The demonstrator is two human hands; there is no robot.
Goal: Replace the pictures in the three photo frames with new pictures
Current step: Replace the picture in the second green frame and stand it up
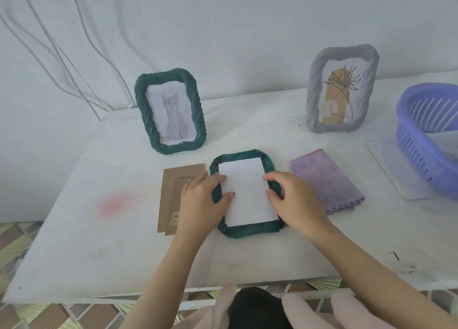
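A white table (99, 242) fills most of the view, set against a pale wall. At its far right edge sits a purple slatted basket (416, 152), partly cut off by the picture's border. Two frames stand upright toward the back, well apart: a grey-lilac frame (314, 95) on the right holding a flower drawing (338, 98), and a dark green frame (141, 105) on the left holding a cat picture (173, 115). Nearer the person, between the two forearms that reach in from the bottom, a second green frame (247, 230) lies face down on the table. Just to its right lies a folded purple cloth (327, 182); just to its left lies a brown cardboard backing board (171, 195), flat and partly under the left wrist. A white sheet of paper (245, 192) sits blank side up in the back recess of the flat frame, inside the rim. Both hands come down on it palm down. The left hand (200, 202) spans the frame's left rim, fingers loosely bent and spread, index tip and thumb tip resting on the sheet's left edge. The right hand (297, 202) mirrors it over the right rim — index and thumb tips touch the sheet's right edge, the other fingers arched over the rim. Neither hand has its fingers wrapped round anything; they only press at the paper's sides.
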